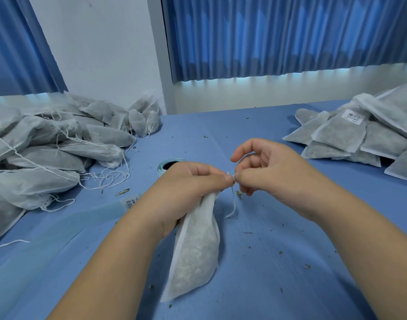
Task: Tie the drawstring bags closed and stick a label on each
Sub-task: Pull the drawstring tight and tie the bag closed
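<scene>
A white drawstring bag [195, 248] filled with dried herbs hangs over the blue table, its gathered neck gripped in my left hand [191, 183]. My right hand [265, 167] pinches the white drawstring [232, 202] right beside my left thumb, its forefinger hooked above. One loose end of the string dangles down between my hands. A roll of labels [169, 163] lies partly hidden behind my left hand, and its strip [101, 210] trails toward the left with one barcode label [130, 202] showing.
A heap of bags with loose strings [48, 153] fills the left side of the table. A stack of labelled bags [364, 135] sits at the right. Herb crumbs dot the blue tabletop [278, 250]. Blue curtains hang behind.
</scene>
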{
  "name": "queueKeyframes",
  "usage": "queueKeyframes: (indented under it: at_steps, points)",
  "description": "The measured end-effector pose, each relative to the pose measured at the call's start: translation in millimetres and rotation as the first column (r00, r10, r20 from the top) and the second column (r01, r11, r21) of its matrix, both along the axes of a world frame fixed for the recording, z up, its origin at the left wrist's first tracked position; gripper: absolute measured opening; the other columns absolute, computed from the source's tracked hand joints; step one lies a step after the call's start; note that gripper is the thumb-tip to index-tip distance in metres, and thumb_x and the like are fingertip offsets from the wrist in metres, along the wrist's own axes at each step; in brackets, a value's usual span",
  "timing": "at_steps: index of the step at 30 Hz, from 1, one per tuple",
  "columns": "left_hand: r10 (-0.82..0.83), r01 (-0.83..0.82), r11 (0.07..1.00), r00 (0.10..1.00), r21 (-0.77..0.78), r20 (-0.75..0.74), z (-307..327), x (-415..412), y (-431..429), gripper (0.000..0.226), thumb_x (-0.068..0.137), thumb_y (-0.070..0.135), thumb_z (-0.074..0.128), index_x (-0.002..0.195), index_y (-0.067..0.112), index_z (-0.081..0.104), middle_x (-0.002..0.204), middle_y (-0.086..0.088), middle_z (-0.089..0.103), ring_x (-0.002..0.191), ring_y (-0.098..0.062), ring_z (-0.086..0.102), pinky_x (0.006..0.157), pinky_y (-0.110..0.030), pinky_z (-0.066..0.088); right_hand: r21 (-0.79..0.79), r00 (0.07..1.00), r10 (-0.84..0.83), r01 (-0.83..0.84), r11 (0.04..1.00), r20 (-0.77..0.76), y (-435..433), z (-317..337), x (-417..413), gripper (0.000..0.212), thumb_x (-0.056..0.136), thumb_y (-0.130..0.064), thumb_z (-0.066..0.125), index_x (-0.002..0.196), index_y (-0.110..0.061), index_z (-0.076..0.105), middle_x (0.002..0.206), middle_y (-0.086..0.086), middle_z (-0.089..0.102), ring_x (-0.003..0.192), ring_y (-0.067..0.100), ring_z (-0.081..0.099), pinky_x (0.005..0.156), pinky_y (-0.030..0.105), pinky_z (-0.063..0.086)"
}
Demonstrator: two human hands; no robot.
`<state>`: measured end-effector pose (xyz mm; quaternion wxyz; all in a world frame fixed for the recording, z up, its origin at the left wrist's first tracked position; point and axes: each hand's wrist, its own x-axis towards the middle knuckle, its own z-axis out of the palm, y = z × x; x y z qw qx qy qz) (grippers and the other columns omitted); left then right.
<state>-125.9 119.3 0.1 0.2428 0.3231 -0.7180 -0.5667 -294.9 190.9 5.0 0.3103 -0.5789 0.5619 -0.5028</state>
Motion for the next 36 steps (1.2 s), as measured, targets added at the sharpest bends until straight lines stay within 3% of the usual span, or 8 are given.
queueKeyframes:
  at_steps: [11,15,19,22,25,30,34,36]
  points:
    - [0.054,-0.055,0.998,0.997,-0.03,-0.047,2.2,-3.5,8.0,0.024,0.069,0.046,0.074,0.065,0.022,0.074,0.077,-0.01,0.047,0.069,-0.026,0.037,0.067,-0.04,0.034,0.022,0.996,0.064,-0.063,0.998,-0.063,4.2,0.7,7.6,0.022,0.078,0.006,0.059,0.087,-0.014,0.058,0.062,-0.003,0.059,0.055,0.013,0.049,0.053,0.021,0.041]
    - [0.076,-0.08,0.995,0.996,-0.06,-0.056,2.4,-4.6,9.7,0.026,0.07,0.05,0.073,0.065,0.024,0.074,0.069,-0.008,0.047,0.067,-0.024,0.039,0.068,-0.04,0.035,-0.04,0.996,0.009,-0.013,0.999,-0.091,3.9,0.6,8.2,0.021,0.077,0.001,0.06,0.087,-0.017,0.061,0.066,0.0,0.061,0.059,0.016,0.051,0.057,0.03,0.042]
    - [0.092,-0.093,0.984,0.996,-0.15,-0.016,0.5,-4.6,7.9,0.026,0.084,0.046,0.072,0.063,0.032,0.073,0.054,0.01,0.053,0.053,-0.009,0.047,0.064,-0.027,0.04,-0.121,0.987,-0.073,0.056,0.991,-0.146,2.1,-1.1,8.2,0.023,0.076,-0.002,0.062,0.082,-0.023,0.068,0.063,-0.006,0.059,0.058,0.012,0.05,0.056,0.027,0.042]
    - [0.153,-0.155,0.96,0.988,-0.232,-0.026,-1.1,-6.9,6.4,0.029,0.086,0.039,0.071,0.058,0.03,0.07,0.047,0.018,0.052,0.045,0.0,0.046,0.05,-0.014,0.035,-0.156,0.965,-0.132,0.098,0.983,-0.227,1.9,-2.7,9.1,0.018,0.074,-0.009,0.063,0.075,-0.025,0.072,0.056,-0.014,0.057,0.051,0.003,0.046,0.05,0.015,0.038]
    - [0.229,-0.233,0.906,0.972,-0.354,-0.052,-2.2,-8.8,7.0,0.029,0.086,0.034,0.073,0.059,0.028,0.065,0.041,0.023,0.047,0.037,0.006,0.042,0.039,-0.006,0.028,-0.139,0.952,-0.174,0.143,0.98,-0.25,1.3,-4.4,8.8,0.013,0.075,-0.016,0.065,0.072,-0.025,0.074,0.054,-0.013,0.059,0.049,0.0,0.047,0.048,0.013,0.038]
    - [0.335,-0.329,0.791,0.938,-0.515,-0.085,-4.7,-13.2,8.5,0.022,0.084,0.033,0.074,0.064,0.028,0.068,0.052,0.021,0.053,0.045,0.01,0.044,0.045,-0.007,0.03,-0.034,0.957,-0.161,0.157,0.987,-0.24,1.0,-3.6,9.7,0.013,0.081,-0.02,0.065,0.071,-0.025,0.073,0.06,-0.005,0.067,0.057,0.011,0.058,0.054,0.031,0.048]
    - [0.375,-0.352,0.747,0.924,-0.564,-0.08,-4.0,-13.3,8.6,0.02,0.082,0.035,0.075,0.064,0.028,0.07,0.065,0.012,0.058,0.052,0.009,0.046,0.05,-0.009,0.031,0.003,0.97,-0.138,0.141,0.99,-0.199,1.9,-0.8,10.6,0.013,0.081,-0.023,0.065,0.07,-0.022,0.072,0.058,-0.007,0.066,0.052,-0.001,0.06,0.052,0.018,0.048]
    - [0.365,-0.346,0.759,0.928,-0.551,-0.08,-3.0,-12.3,9.0,0.018,0.081,0.035,0.076,0.065,0.028,0.071,0.068,0.012,0.06,0.051,0.009,0.046,0.05,-0.009,0.031,0.021,0.975,-0.124,0.13,0.991,-0.183,2.5,0.3,10.4,0.013,0.079,-0.023,0.065,0.069,-0.021,0.071,0.058,-0.006,0.066,0.052,0.0,0.061,0.056,0.022,0.05]
